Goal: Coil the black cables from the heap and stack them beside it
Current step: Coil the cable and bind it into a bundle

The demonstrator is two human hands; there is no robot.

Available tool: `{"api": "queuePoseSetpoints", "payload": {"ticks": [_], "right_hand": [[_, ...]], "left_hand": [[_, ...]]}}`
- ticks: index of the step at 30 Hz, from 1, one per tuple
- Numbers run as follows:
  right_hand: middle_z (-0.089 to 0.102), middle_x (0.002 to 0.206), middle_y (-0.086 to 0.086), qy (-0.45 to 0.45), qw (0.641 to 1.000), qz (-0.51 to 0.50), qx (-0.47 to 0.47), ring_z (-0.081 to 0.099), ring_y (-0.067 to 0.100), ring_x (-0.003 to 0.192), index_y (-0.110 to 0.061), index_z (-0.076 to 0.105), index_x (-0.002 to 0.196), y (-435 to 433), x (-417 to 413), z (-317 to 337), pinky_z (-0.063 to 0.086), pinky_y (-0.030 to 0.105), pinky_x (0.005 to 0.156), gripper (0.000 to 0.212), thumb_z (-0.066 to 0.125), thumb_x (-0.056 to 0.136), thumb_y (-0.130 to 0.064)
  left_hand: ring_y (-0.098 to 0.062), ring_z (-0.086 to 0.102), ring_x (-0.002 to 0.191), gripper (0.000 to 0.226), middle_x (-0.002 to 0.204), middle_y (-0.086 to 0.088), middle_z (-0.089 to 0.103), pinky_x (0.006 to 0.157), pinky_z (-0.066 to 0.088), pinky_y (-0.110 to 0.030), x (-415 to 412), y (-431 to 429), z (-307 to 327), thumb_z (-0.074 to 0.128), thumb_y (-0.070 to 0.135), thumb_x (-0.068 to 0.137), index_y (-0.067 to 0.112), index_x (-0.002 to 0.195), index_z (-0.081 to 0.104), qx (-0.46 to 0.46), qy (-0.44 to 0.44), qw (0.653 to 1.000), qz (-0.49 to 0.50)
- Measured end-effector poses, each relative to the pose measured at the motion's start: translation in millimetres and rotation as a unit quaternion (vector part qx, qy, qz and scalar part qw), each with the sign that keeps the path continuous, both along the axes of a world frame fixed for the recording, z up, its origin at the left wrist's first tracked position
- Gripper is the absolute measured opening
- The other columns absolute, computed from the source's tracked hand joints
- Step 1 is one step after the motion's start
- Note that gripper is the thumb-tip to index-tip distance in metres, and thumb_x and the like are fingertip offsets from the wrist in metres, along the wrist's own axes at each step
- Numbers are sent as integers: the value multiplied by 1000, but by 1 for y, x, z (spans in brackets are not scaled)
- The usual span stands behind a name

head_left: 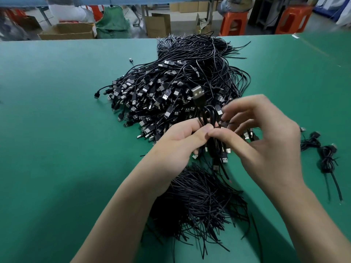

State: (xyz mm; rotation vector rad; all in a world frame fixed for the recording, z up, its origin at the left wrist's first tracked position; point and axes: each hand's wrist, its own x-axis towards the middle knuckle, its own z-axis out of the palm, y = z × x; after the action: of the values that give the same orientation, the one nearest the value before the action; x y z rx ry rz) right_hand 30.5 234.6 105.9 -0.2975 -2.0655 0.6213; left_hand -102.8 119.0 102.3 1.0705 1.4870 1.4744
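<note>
Cable, one loop with its plug upright, is gripped by the left hand over the heap. The right hand (blurred) pinches it too, thumbs touching. Two coiled cables lie well right on the table.

A green table carries everything. Just beyond the left hand and the right hand, and reaching in under them, lies the heap of black cables. Its USB plugs are massed on the side nearest the hands and its thin tails fan toward the far edge. Under the wrists and between the forearms spreads a mass of bare cable ends. To the right of the right hand, apart from the heap, lie a few coiled cables. Well beyond the left hand, a lone plug sits just off the heap.
</note>
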Motion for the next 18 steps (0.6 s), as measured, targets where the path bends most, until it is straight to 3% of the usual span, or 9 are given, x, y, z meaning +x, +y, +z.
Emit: {"api": "queuePoseSetpoints", "payload": {"ticks": [2,5,7,10,12,15,18], "right_hand": [[65,84,-6,2,997,15,71,61,6,76,-12,68,87,3,2,0,46,20,67,21,79,91,-29],[64,75,-10,-4,998,11,66,55,-4,71,-12,68,79,0,3,-1,40,10,67,21,80,90,-25],[63,71,-11,-1,1000,7,8,58,4,67,-15,67,78,-5,1,-2,42,14,61,19,80,90,-23],[60,65,-2,51,980,25,-192,53,9,59,-18,61,75,-13,-5,-1,42,23,54,22,78,90,-19],[55,62,0,95,930,64,-349,46,10,56,-19,59,74,-19,-9,2,39,20,51,23,76,90,-19],[54,58,-3,128,810,126,-558,42,6,47,-19,61,74,-22,-13,2,35,14,44,17,73,87,-21],[52,56,-5,141,739,133,-646,39,2,43,-15,62,78,-18,-15,0,31,12,38,15,64,92,-11]], "left_hand": [[-20,41,84,49,91,-16,54,80,34,-41,-1,0,1,53,39,94,-8,108,62,-28,11,1000,-6],[-23,39,84,49,90,-11,51,80,33,-43,-3,-1,0,53,40,93,-7,104,61,-41,7,999,-11],[-23,41,82,45,88,-10,52,78,33,-42,-5,-1,-2,55,43,94,0,102,66,-38,6,999,-12],[-7,57,77,24,86,-4,63,73,45,-22,0,1,-3,58,35,100,15,102,72,28,28,999,22],[-8,60,82,13,94,-9,63,74,49,-21,3,5,-5,62,25,102,24,109,72,86,74,991,74],[-15,46,73,22,80,-4,51,69,41,-25,9,8,-10,65,15,102,36,105,71,141,150,970,133],[-2,56,66,20,77,12,63,62,44,-14,12,8,-10,62,15,103,32,107,71,161,146,970,113]]}}
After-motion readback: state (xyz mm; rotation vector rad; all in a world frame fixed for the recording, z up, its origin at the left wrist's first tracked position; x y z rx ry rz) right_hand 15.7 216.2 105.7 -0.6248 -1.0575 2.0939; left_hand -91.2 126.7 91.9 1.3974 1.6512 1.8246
